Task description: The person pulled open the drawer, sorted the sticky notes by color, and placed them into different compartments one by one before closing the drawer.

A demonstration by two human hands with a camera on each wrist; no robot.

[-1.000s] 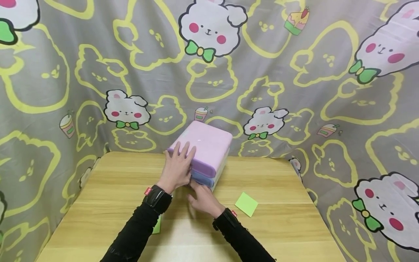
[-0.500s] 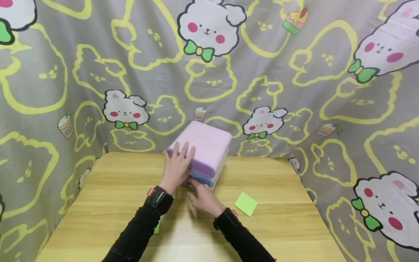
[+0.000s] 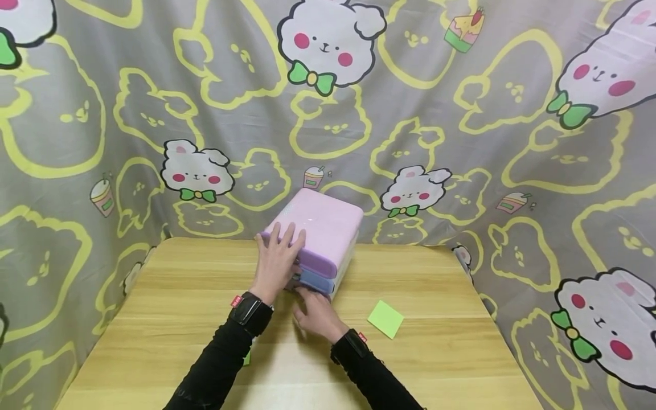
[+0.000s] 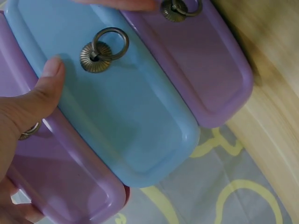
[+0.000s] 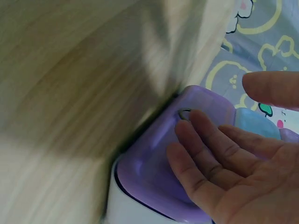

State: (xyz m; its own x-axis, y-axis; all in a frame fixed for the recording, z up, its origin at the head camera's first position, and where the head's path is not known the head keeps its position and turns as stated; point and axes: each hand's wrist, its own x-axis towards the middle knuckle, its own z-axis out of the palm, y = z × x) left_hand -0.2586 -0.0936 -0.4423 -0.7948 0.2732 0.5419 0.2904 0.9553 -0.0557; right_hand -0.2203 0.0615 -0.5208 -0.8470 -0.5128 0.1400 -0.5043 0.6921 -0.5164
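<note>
Curtain [image 3: 333, 134] with rabbit print hangs behind the wooden table [image 3: 435, 353]. Toward the far edge of the table stands the drawer box [image 3: 318, 222]. Left hand [image 3: 274, 262] rests on its top edge, fingers extended. Right hand [image 3: 320, 313], unclenched, is before the bottom drawer. Near it lies a green note [image 3: 385, 319]. Bottom ring [image 4: 175, 10] is at the right fingertips; whether they touch, I cannot tell.
</note>
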